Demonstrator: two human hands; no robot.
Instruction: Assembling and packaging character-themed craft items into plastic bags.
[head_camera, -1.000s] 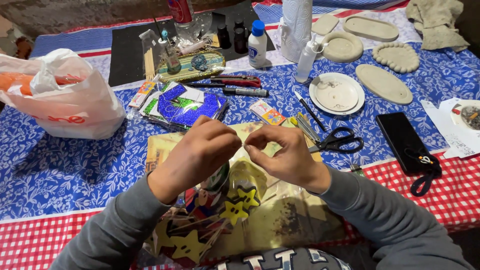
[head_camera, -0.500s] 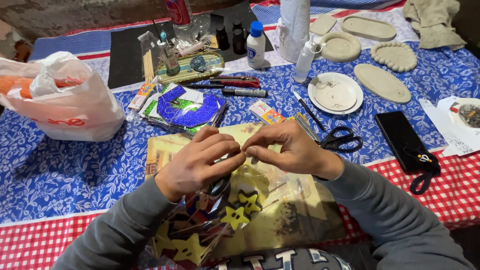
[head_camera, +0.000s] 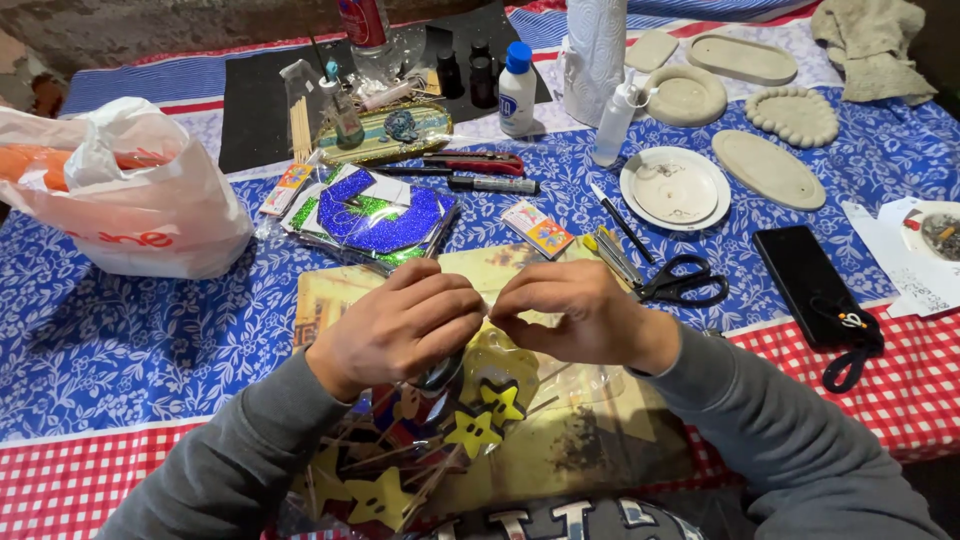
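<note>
My left hand (head_camera: 405, 325) and my right hand (head_camera: 570, 315) meet fingertip to fingertip over a yellowish board (head_camera: 560, 455) near the table's front edge. Both pinch the top of a clear plastic packet (head_camera: 440, 440) that hangs below them. Inside the packet are yellow star toppers (head_camera: 475, 430) on thin wooden sticks. The exact spot where the fingers grip is hidden by the knuckles.
Black scissors (head_camera: 685, 282) and pens lie just right of my hands. A black phone (head_camera: 805, 285) sits farther right. Glitter foam sheets (head_camera: 375, 215) lie ahead, a white plastic bag (head_camera: 120, 195) at left. Bottles, a white dish (head_camera: 675, 188) and plaster trays stand at the back.
Both hands dropped closer to the board and nearer to me, still pinching the packet. The view shifted slightly downward.
</note>
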